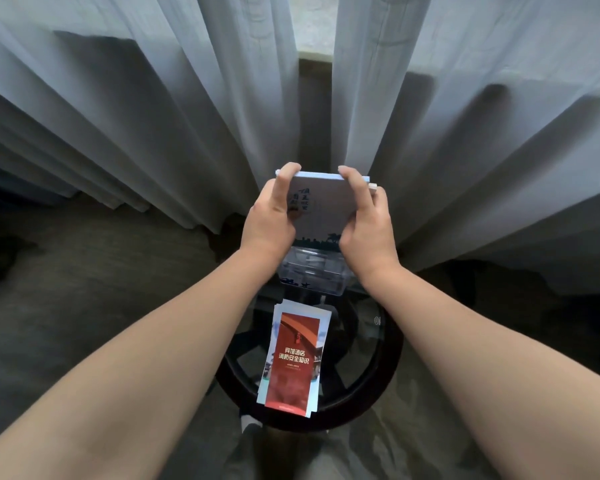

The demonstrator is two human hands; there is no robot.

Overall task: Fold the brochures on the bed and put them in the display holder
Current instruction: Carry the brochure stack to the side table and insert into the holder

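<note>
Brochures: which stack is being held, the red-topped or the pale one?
The pale stack with black lettering, gripped by the left hand and right hand at the clear display holder. The red-topped stack lies flat on the round table, nearer the person.

Pale curtains are being shown hanging in deep folds across the whole background, with a narrow gap being left between the two panels. Below them, a round table with a dark rim and glass top is being shown standing on grey carpet.
</note>
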